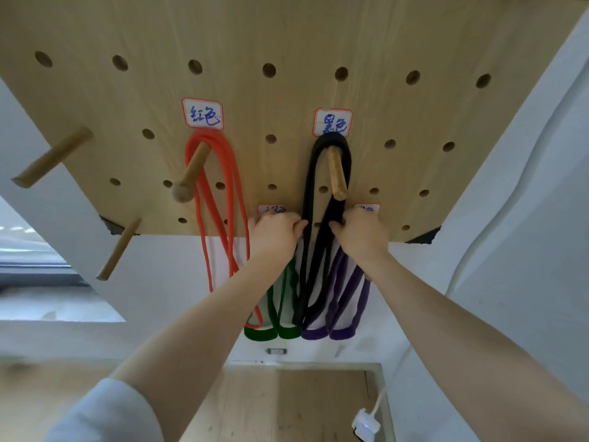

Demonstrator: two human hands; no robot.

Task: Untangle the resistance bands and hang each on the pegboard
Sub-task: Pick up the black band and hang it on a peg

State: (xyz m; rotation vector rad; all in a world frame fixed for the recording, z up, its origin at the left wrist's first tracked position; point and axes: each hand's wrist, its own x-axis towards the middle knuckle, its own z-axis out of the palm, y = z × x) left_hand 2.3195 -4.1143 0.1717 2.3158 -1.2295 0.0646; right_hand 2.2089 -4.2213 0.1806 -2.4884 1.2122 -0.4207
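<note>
A wooden pegboard (287,43) fills the upper view. A red band (220,199) hangs from a peg under a handwritten label. The black band (310,186) is looped over another peg (337,173) under a second label. My left hand (274,234) pinches the black band's left strand; my right hand (360,232) grips its right strand, both just below the peg. A green band (274,330) and a purple band (347,327) hang lower; their pegs are hidden behind my hands.
Two bare wooden pegs (52,157) (118,250) stick out at the board's left. A white wall lies behind. Below are a wooden surface (302,403) and a white plug with cable (366,425) at the lower right.
</note>
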